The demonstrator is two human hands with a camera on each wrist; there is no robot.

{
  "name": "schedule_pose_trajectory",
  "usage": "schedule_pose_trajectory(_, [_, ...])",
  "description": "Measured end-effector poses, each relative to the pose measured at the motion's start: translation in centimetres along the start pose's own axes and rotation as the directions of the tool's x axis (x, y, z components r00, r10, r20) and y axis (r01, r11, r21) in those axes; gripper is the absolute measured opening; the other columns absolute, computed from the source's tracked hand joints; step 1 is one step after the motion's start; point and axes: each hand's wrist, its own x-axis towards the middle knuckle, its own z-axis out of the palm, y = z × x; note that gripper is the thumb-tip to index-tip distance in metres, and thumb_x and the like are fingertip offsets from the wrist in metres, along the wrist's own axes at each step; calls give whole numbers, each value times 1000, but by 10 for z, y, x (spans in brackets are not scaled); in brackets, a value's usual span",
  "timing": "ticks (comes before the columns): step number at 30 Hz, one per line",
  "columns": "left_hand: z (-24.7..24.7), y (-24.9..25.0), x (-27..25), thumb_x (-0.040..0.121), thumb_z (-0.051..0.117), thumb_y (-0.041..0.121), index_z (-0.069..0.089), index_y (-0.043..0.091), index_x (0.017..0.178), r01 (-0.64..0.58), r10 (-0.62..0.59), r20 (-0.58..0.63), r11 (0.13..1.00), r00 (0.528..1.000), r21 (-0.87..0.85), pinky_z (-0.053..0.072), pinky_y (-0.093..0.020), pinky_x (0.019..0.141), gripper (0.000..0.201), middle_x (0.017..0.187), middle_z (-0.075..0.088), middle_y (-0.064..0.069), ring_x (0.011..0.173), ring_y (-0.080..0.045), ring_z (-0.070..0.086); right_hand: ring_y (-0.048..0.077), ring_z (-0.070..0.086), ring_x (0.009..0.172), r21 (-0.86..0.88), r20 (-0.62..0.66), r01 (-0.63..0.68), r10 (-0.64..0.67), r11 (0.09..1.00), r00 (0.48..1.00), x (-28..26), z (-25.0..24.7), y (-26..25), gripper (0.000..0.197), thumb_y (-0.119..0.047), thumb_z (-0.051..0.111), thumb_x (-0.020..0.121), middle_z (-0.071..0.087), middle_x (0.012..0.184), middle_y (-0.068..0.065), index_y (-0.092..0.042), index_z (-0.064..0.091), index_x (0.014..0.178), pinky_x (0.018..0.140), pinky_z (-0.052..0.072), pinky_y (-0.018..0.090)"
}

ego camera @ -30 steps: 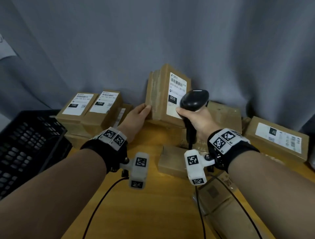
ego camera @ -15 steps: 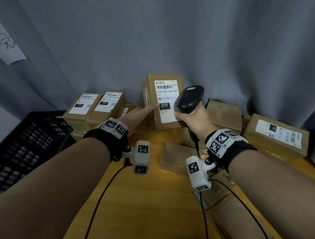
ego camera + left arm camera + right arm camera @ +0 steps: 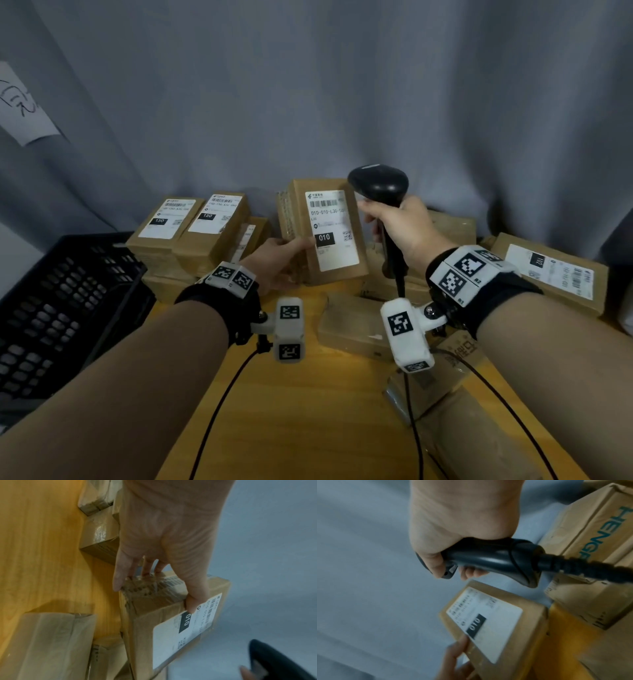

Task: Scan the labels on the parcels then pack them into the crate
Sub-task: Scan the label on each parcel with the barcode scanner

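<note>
A brown cardboard parcel (image 3: 325, 233) (image 3: 168, 626) (image 3: 496, 616) stands upright at the table's middle back, its white label marked 010 facing me. My left hand (image 3: 281, 257) (image 3: 161, 582) grips its left side, thumb on the label, fingers behind. My right hand (image 3: 400, 226) (image 3: 453, 534) holds a black handheld scanner (image 3: 380, 185) (image 3: 493, 559) by its handle, its head just right of the parcel's top. A black slatted crate (image 3: 61, 308) stands at the left.
Two labelled parcels (image 3: 191, 226) marked 150 are stacked back left. More brown parcels lie at the right (image 3: 551, 274), in the middle (image 3: 352, 329) and near right (image 3: 455, 383). The scanner cable trails over the wooden table (image 3: 308, 411). A grey curtain (image 3: 342, 85) hangs behind.
The parcel turned so its label faces me squarely and stands more upright. The scanner rose and moved from in front of the label to its upper right.
</note>
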Motion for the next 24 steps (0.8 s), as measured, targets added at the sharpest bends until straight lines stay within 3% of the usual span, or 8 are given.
schedule_pose_trajectory(3, [-2,-9,4,76,74,50,50,13,131,15,-14,-50,1000,999,21,58,-46,84,70,120,64,-7,109,-28,61,12,53,48,-25,119,-46,49,999,992,-5,-1,-12,13,-15,67,87,60,59,3,-7,63,78,48,46,22])
schedule_pose_trajectory(6, [-4,-21,8,64,78,56,48,13,134,32,-31,-61,999,998,12,59,-45,80,88,121,65,-6,108,-28,62,14,57,52,-78,187,-81,94,994,978,-9,-1,-13,16,-19,68,87,64,65,8,-3,67,88,50,48,22])
schedule_pose_trajectory(10, [-2,-27,11,78,73,47,46,11,136,22,-22,-76,1000,997,0,59,-43,76,74,123,61,-9,110,-29,59,16,57,50,-112,140,-117,132,987,981,-11,2,-13,27,-25,68,87,65,67,13,1,66,88,48,48,23])
schedule_pose_trajectory(17, [1,-24,14,78,72,49,43,10,139,34,-31,-97,999,995,26,58,-40,71,78,127,59,-9,112,-30,58,15,55,47,-199,123,-168,195,965,973,-16,7,-19,14,-15,65,84,61,59,8,-1,66,81,47,48,22])
schedule_pose_trajectory(24, [2,-27,17,80,70,47,43,11,139,35,-31,-110,999,993,31,56,-41,75,74,127,59,-9,113,-29,57,15,56,46,-210,90,-198,220,957,971,-16,4,-18,13,-15,65,83,61,57,7,-5,64,75,47,49,22])
